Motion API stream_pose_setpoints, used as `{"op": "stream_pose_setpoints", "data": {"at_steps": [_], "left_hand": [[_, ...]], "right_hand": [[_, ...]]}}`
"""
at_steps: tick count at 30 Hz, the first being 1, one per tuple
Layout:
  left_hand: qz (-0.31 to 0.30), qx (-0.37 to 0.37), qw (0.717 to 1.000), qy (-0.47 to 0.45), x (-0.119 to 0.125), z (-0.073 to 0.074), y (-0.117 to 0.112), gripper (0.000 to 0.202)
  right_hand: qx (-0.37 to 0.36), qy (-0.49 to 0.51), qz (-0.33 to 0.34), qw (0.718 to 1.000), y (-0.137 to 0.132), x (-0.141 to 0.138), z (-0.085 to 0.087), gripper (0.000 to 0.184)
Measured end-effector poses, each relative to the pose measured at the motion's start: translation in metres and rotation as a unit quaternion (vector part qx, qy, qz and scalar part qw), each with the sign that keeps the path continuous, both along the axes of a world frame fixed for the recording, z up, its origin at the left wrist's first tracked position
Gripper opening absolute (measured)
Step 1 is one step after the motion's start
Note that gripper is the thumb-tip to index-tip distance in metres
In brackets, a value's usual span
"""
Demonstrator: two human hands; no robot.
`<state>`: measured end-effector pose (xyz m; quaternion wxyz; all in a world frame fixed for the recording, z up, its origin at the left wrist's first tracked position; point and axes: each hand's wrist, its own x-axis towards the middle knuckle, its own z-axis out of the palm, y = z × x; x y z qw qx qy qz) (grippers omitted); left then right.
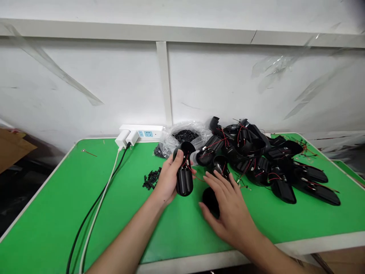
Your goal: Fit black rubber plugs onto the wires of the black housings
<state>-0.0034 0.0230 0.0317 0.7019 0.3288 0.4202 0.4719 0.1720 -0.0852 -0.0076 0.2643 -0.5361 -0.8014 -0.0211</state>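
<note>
"Hands first, in the head view: what has each got?"

"Left hand (168,179), near frame centre, curls its fingers around a black plastic shell (184,183), upright, with red wires (186,165) at its top."

"And the right hand (232,217)?"

"Lower centre, fingers spread wide, thumb and palm arched over a rounded black piece (209,201). Whether it has hold, I cannot tell."

"What's around them?"

"Heap of wired black shells (273,163) at right on a green-topped table (176,232). Bag of small black parts (185,137) at upper centre, beside a white power strip (141,133). Loose black bits (152,178) just left of the left hand, black and white cables (96,217) at lower left."
</note>
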Motion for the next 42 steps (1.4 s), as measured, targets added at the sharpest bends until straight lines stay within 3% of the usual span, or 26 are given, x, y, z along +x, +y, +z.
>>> {"op": "stream_pose_setpoints", "data": {"at_steps": [7,13,16,18,19,20,21,23,24,25,27,29,32,37,42], "left_hand": [[0.002,-0.05,0.996,-0.07,-0.023,0.008,0.016,0.071],[0.001,-0.034,0.989,-0.144,-0.036,0.018,0.016,0.054],[0.001,-0.037,0.989,-0.141,-0.035,0.016,0.016,0.051],[0.015,-0.046,0.99,-0.134,-0.035,0.015,0.017,0.049],[0.025,-0.049,0.99,-0.13,-0.035,0.015,0.019,0.048],[0.037,-0.051,0.99,-0.125,-0.036,0.015,0.02,0.046],[0.05,-0.052,0.99,-0.118,-0.037,0.016,0.021,0.044],[0.076,-0.053,0.99,-0.108,-0.042,0.018,0.025,0.04],[0.084,-0.054,0.989,-0.108,-0.045,0.02,0.026,0.038],[0.089,-0.053,0.988,-0.114,-0.049,0.021,0.027,0.037],[0.09,-0.051,0.986,-0.133,-0.056,0.025,0.029,0.034],[0.085,-0.051,0.984,-0.15,-0.064,0.029,0.029,0.032],[0.092,-0.064,0.979,-0.173,-0.072,0.041,0.028,0.031],[0.104,-0.024,0.974,-0.198,-0.082,0.055,0.031,0.023],[0.08,-0.045,0.975,-0.2,-0.091,0.034,0.036,0.028]], "right_hand": [[0.01,0.026,-0.015,1.0,0.02,0.015,-0.004,0.043],[0.08,-0.021,-0.067,0.994,0.035,0.023,0.014,0.033],[0.105,0.084,-0.053,0.99,0.032,0.011,0.028,0.03],[0.073,0.255,-0.034,0.964,0.027,-0.009,0.035,0.025],[0.03,0.377,-0.041,0.925,0.024,-0.022,0.037,0.018],[-0.033,0.517,-0.054,0.854,0.02,-0.038,0.038,0.009],[-0.121,0.629,-0.04,0.767,0.017,-0.055,0.037,0.009],[-0.318,0.736,-0.013,0.597,0.011,-0.087,0.032,0.017],[-0.377,0.75,-0.007,0.544,0.01,-0.101,0.029,0.018],[-0.404,0.747,-0.01,0.528,0.009,-0.112,0.025,0.016],[-0.43,0.703,-0.004,0.567,0.015,-0.127,0.017,0.013],[-0.432,0.652,-0.002,0.624,0.029,-0.132,0.01,0.012],[-0.342,0.568,0.003,0.749,0.058,-0.131,0.0,0.012],[-0.236,0.496,0.007,0.836,0.089,-0.121,-0.013,0.018],[-0.105,0.352,0.061,0.928,0.094,-0.111,-0.028,0.022]]}}
